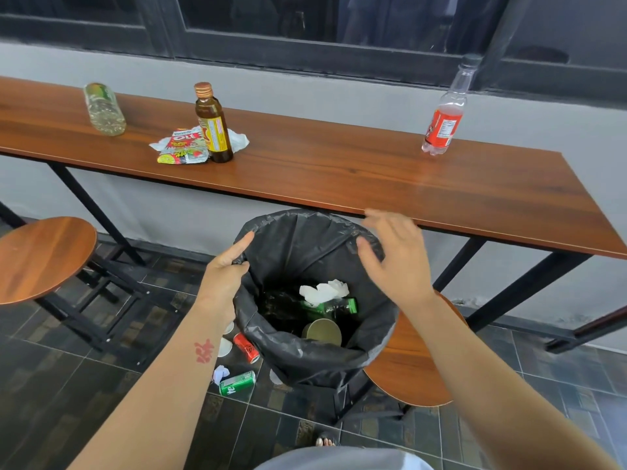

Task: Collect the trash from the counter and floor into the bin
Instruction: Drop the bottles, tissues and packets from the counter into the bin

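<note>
Two bare hands frame a black-lined bin (315, 354) that sits on a stool (410, 368) just near of a long wooden counter (339, 171). The left hand (227, 266) grips the liner at the bin's left rim, fingers curled around the plastic and the forefinger pointing out along the edge. The right hand (397, 256) hovers over the far right rim, fingers spread and holding nothing. Inside the bin lie crumpled white tissue (325, 290), a green bottle (336, 307) and a paper cup (322, 332). On the counter stand a brown bottle (213, 127) beside snack wrappers (179, 147) at left, a clear bottle (103, 108) lying farther left, and a red-labelled bottle (444, 120) at right. On the tiled floor left of the bin lie a red can (247, 347), a green can (237, 383) and a paper wad (221, 373).
</note>
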### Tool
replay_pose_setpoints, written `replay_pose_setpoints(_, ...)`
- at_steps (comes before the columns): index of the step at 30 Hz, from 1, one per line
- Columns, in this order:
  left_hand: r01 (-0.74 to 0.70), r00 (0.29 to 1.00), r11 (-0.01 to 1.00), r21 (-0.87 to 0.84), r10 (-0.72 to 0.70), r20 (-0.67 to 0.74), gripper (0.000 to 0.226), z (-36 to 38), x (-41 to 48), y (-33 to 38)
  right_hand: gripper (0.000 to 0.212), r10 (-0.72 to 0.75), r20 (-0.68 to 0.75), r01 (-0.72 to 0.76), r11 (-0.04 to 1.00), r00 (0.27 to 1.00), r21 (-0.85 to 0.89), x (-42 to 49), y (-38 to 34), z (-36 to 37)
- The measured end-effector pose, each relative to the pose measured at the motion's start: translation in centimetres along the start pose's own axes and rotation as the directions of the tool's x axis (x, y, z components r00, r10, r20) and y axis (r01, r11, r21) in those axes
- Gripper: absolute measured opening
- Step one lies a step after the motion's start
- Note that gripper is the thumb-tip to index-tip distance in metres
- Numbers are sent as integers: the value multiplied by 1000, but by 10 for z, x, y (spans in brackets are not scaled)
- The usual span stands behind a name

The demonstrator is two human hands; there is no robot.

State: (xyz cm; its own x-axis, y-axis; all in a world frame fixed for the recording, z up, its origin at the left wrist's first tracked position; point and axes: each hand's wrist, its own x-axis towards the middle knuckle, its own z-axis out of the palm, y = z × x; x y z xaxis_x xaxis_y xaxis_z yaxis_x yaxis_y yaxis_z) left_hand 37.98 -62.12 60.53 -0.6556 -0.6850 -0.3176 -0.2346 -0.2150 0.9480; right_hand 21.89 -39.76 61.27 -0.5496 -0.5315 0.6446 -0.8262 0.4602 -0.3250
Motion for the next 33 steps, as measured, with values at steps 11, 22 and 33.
replay_pose_setpoints(11, 20, 999, 999, -29, -19, 38, 59, 13, 8, 5, 73, 594, -253, -608, 794, 763, 30, 101, 80, -13)
replay_pose_setpoints(22, 61, 998, 997, -53, -61, -3, 59, 31, 23, 2, 90, 753, -55, -745, 658, 656, 110, 151, 148, 13)
replay_pose_setpoints(33, 71, 994, 995, -72, -77, -77, 59, 47, 27, 2, 62, 787, -52, -757, 608, 615, 239, 172, 178, 20)
